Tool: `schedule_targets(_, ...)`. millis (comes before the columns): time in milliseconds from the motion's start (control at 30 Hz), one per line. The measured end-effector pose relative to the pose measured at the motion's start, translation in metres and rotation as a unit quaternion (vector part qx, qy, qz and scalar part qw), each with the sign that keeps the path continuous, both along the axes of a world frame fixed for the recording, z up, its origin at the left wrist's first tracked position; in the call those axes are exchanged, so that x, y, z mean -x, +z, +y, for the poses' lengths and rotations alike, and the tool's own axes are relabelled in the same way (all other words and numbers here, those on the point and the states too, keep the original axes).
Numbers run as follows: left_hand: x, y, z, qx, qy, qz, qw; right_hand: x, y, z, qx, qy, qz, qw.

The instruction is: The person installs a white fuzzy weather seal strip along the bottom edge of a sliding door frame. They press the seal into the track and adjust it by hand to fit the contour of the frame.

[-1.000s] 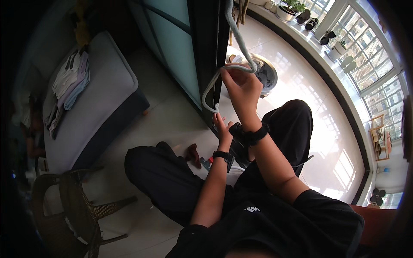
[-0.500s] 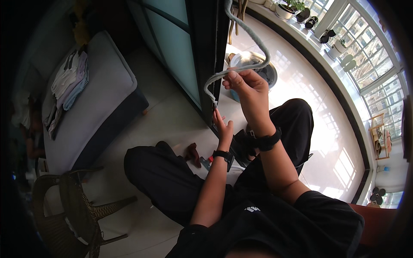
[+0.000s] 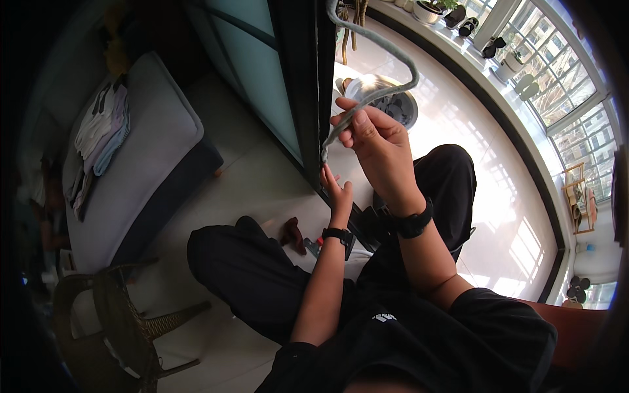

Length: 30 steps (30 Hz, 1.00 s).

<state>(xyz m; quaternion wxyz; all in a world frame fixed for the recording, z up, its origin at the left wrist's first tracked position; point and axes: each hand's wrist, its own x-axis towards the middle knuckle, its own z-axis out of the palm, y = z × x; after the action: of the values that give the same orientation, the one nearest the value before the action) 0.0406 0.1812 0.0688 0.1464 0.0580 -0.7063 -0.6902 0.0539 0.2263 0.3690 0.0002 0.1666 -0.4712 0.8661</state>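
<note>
Right hand (image 3: 380, 145): one, thumb and fingers pinched together on the rope, above its lower end.
Rope (image 3: 414, 75): one, grey and soft-looking; coming down from the upper edge, bowing to the right, then passing through the right fingers toward the edge of the door.
Left hand (image 3: 339, 196): one, below the right; fingertips just at the lower end of the rope, other fingers spread; cannot tell if gripping or only touching.
Wrist bands (image 3: 414, 221): two, black, one on each wrist.
Door (image 3: 250, 72): one, dark frame with pale glass, left of both hands.
Floor: one round metal basin (image 3: 407, 108) beyond the right hand; one dark red object (image 3: 293, 237) left of the left wrist; one woven chair (image 3: 164, 321) at lower left.
Grey padded furniture (image 3: 157, 108): one, with one pile of clothes (image 3: 105, 128) on top.
Windowsill: at least two potted plants (image 3: 429, 12).
</note>
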Motion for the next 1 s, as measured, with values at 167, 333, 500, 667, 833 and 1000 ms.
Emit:
schedule_targets(167,-0.0032,0.0073,0.0017,-0.013,-0.008,-0.028,0.999,-0.0043,0.0041,-0.0018,-0.024,-0.030,0.002,0.999)
schedule_targets(333,-0.0026,0.0059,-0.0009,-0.012,-0.010,-0.026,1.000,-0.0054,0.0061,-0.0028,-0.020,-0.016,0.019,0.999)
schedule_targets(500,-0.0041,0.0107,0.0003,-0.015,-0.015,-0.038,0.999,-0.0060,0.0066,-0.0014,-0.032,-0.018,0.024,0.999)
schedule_targets(667,-0.0035,0.0090,-0.0007,-0.011,-0.013,-0.030,0.999,-0.0046,0.0044,-0.0023,-0.019,-0.010,0.025,0.999)
schedule_targets(833,-0.0033,0.0097,0.0009,-0.011,-0.011,-0.023,1.000,-0.0036,0.0043,-0.0013,-0.014,-0.006,0.019,1.000)
schedule_targets(1000,-0.0024,0.0048,0.0011,-0.001,-0.002,-0.015,1.000,-0.0029,0.0056,-0.0005,-0.022,-0.014,0.017,1.000)
